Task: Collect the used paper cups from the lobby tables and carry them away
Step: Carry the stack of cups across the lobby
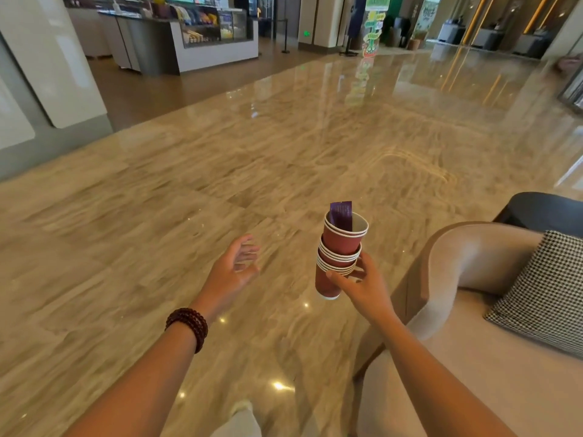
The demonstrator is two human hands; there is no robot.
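Here, the hazards are listed line by line.

Stack: a nested column of dark red paper cups with white rims (339,257) is held upright above the glossy beige marble floor (220,171), well clear of any worktop; none is in view.

Right hand: the right hand (359,280) is clamped on the lower part of the stack, fingers wrapped around the bunched rims, with only the bottom cup below the grip.

Left hand: the left hand (235,268) is empty, fingers spread apart, held beside the stack but not touching it; a dark wooden bead bracelet (188,326) is worn on that wrist.

Loose insert: a purple paper sachet (340,214) stands out of the top cup and could be shaken out by a swing of the arm.

Top-heaviness: the upper cups appear seated loosely and slightly askew, so a tilt could let them slide off.

Residue: leftover liquid cannot be seen or ruled out; drips on the polished floor would be a slip risk.

Obstacle: the beige upholstered armchair (467,310) with a black-and-white houndstooth cushion (542,294) lies just beside the right arm; an elbow knock there could jolt the stack.

Remedy judged: the stack would be steadied by the free hand.
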